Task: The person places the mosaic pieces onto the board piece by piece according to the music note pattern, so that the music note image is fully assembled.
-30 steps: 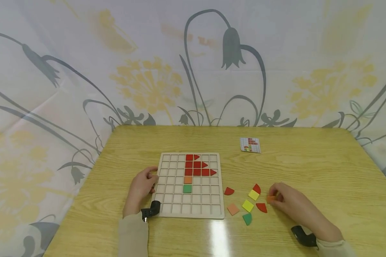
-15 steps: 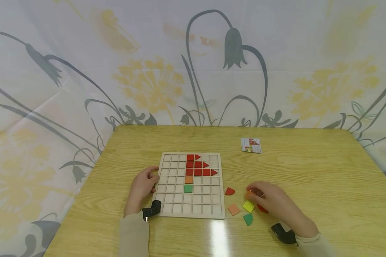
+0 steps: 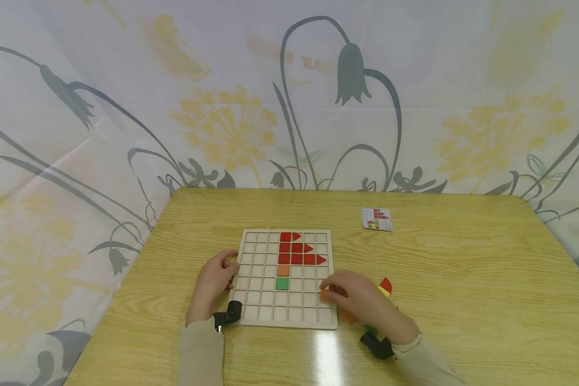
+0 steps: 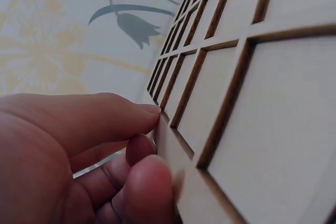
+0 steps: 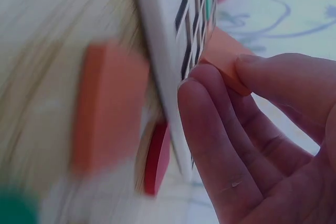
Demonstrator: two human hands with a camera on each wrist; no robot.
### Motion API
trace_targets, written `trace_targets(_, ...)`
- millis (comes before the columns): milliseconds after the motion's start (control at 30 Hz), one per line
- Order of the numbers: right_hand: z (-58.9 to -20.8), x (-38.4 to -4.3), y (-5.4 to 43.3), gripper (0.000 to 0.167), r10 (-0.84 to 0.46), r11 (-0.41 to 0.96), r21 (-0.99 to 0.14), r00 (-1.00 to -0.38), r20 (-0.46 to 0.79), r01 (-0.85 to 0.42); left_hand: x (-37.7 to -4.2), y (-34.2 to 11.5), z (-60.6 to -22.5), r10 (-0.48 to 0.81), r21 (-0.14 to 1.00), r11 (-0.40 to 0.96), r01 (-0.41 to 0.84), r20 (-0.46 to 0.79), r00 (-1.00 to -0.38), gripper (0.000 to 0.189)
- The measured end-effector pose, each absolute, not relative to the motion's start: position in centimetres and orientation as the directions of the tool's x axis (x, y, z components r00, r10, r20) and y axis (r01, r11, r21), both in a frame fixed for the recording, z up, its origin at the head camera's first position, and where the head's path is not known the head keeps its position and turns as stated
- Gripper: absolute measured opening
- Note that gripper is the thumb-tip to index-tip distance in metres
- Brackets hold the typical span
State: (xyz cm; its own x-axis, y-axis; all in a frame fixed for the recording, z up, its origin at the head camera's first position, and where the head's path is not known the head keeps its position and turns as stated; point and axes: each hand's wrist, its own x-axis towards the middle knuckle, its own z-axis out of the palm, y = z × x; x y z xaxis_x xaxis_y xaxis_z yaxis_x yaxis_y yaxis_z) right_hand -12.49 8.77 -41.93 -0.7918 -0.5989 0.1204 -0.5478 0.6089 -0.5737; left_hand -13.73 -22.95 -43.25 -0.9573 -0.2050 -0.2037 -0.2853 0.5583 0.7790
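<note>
A wooden grid board (image 3: 258,297) lies on the table, with red square and triangle tiles (image 3: 296,259), an orange square tile (image 3: 283,271) and a green square tile (image 3: 282,283) in its cells. My left hand (image 3: 214,276) holds the board's left edge; in the left wrist view the fingertips (image 4: 149,109) and thumb (image 4: 149,184) are against that edge. Over the right side of the board, my right hand (image 3: 366,303) pinches another orange square tile (image 5: 228,59) between thumb and fingers. The grid under this hand is partly hidden.
Loose tiles lie right of the board, mostly behind my right hand: a red quarter-round tile (image 3: 385,283), an orange square (image 5: 113,108) and another red tile (image 5: 157,158). A printed pattern card (image 3: 377,219) lies farther back. A flowered cloth (image 3: 222,107) hangs behind the table.
My right hand has moved left with the orange tile, from beyond the loose tiles, across them, to the board's right side. My left hand stays at the board's edge.
</note>
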Motion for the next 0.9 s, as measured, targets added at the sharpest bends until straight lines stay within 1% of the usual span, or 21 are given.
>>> trace_targets(100, -42.1, -12.7, 7.5, 0.013, -0.616, 0.603, -0.557, -0.777, 0.131, -0.572, -13.6, -23.0, -43.2, -0.209, 0.775, 0.558, -0.296, -0.213, -0.954, 0.036)
trace_targets(333, -42.6, -12.8, 5.3, 0.012, -0.637, 0.576, -0.572, -0.759, 0.135, -0.584, -13.3, -23.0, -43.3, -0.206, 0.776, 0.554, -0.301, -0.222, -0.953, 0.038)
trace_targets(567, -42.3, -13.1, 3.8, 0.013, -0.623, 0.603, -0.54, -0.77, 0.14, -0.587, -13.7, -22.5, -43.5, -0.23, 0.763, 0.571, -0.302, -0.204, -0.951, 0.037)
trace_targets(767, -42.4, -13.8, 2.6, 0.01, -0.574, 0.6, -0.601, -0.807, 0.138, -0.529, -14.1, -22.3, -43.3, -0.25, 0.746, 0.594, -0.301, -0.184, -0.951, 0.035)
trace_targets(900, -42.5, -14.1, 1.6, 0.007, -0.564, 0.592, -0.601, -0.809, 0.169, -0.538, -14.2, -22.3, -43.4, -0.248, 0.732, 0.615, -0.292, -0.172, -0.953, 0.035)
